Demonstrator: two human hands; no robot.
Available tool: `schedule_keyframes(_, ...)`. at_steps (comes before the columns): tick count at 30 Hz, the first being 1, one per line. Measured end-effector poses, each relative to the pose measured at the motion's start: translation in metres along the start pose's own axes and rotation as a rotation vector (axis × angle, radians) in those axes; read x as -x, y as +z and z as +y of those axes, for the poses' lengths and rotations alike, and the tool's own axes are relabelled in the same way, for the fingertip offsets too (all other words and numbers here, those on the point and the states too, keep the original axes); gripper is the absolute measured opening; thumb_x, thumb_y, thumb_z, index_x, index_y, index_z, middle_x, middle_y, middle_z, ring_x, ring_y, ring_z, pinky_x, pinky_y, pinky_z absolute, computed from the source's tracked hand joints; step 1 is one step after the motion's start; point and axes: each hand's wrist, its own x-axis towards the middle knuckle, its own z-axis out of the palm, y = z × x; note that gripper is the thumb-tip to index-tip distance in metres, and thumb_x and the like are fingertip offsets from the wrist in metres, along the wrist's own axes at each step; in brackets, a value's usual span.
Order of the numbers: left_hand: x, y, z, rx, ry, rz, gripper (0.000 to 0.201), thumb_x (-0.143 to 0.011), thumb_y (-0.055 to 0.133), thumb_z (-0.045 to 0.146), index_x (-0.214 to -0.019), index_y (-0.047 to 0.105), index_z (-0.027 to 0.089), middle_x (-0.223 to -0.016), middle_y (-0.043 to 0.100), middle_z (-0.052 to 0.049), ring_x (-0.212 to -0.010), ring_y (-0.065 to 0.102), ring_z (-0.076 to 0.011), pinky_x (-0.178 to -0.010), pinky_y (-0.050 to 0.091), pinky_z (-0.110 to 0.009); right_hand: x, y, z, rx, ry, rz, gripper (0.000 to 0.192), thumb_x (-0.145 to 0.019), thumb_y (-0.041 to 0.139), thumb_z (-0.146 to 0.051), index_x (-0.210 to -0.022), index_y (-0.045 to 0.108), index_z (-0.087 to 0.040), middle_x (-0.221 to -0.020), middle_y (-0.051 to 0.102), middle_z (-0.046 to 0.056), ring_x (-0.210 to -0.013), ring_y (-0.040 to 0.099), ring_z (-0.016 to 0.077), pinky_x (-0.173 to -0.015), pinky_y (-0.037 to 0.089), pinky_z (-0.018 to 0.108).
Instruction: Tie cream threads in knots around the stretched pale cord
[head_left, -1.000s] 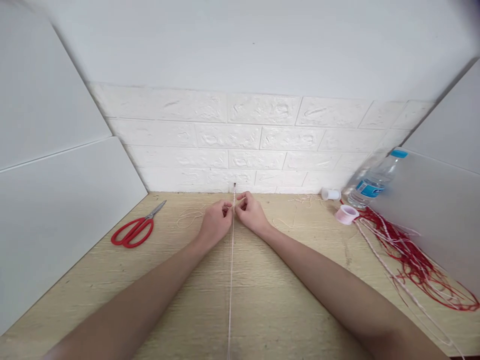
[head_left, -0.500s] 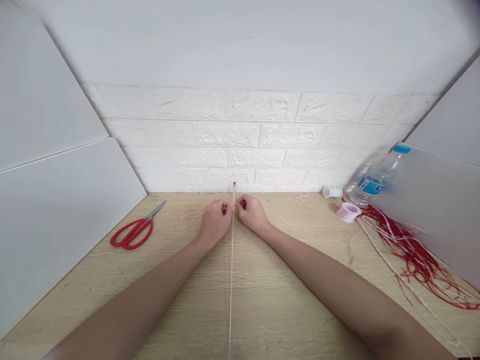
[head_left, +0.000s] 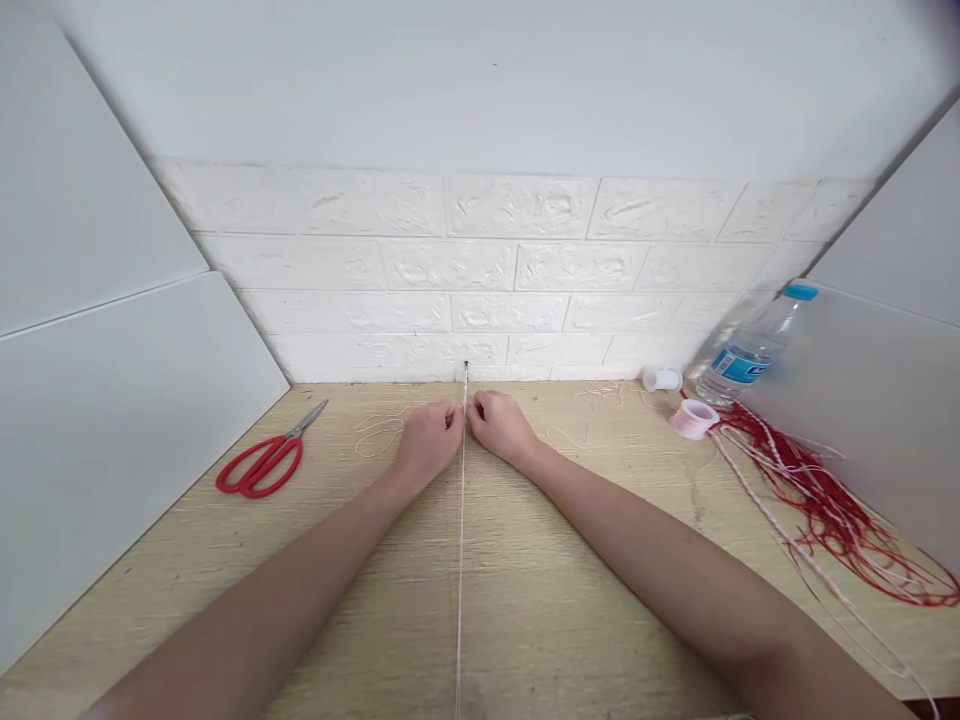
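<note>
Both hands pinched at a taut cord near the wall

A thin pale cord (head_left: 460, 560) runs straight up the wooden table (head_left: 525, 600) from the near edge, passing between the left hand (head_left: 426, 445) and right hand (head_left: 501, 428), whose fingers are curled together on it. Beyond stands a white brick-pattern wall (head_left: 487, 270), with red scissors (head_left: 262, 462) well to the left.
</note>
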Motion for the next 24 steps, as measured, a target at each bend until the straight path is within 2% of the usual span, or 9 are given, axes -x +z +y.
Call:
schedule_keyframes(6, -0.001, 0.0008, -0.0018, -0.013, 0.004, 0.0, 0.036, -0.089, 0.04, 0.031, -0.055, 0.04, 0.02, -0.056, 0.049, 0.0, -0.053, 0.04, -0.0135, -0.055, 0.024, -0.029, -0.0012, 0.0008, 0.0008, 0.019, 0.004, -0.004, 0.026, -0.09, 0.044, -0.025, -0.067, 0.054, -0.018, -0.069, 0.06, 0.005, -0.061, 0.047, 0.0148, -0.059, 0.029, 0.026)
schedule_keyframes(14, -0.0009, 0.0005, 0.0002, -0.075, 0.021, -0.019, 0.034, -0.09, 0.04, 0.028, -0.058, 0.051, 0.019, -0.059, 0.054, -0.003, -0.057, 0.046, -0.0159, -0.057, 0.027, -0.03, -0.0025, 0.0015, 0.0008, 0.031, 0.015, -0.005, 0.024, -0.089, 0.045, -0.022, -0.068, 0.056, -0.018, -0.068, 0.061, 0.006, -0.06, 0.047, 0.0154, -0.057, 0.027, 0.027)
schedule_keyframes(24, 0.0004, -0.0004, 0.0005, -0.031, 0.008, -0.024, 0.033, -0.087, 0.04, 0.026, -0.056, 0.048, 0.019, -0.058, 0.053, -0.002, -0.055, 0.044, -0.0147, -0.055, 0.026, -0.029, -0.0026, 0.0026, 0.0021, 0.037, 0.016, -0.006, 0.023, -0.088, 0.047, -0.022, -0.067, 0.056, -0.018, -0.068, 0.061, 0.006, -0.06, 0.048, 0.0158, -0.057, 0.027, 0.028)
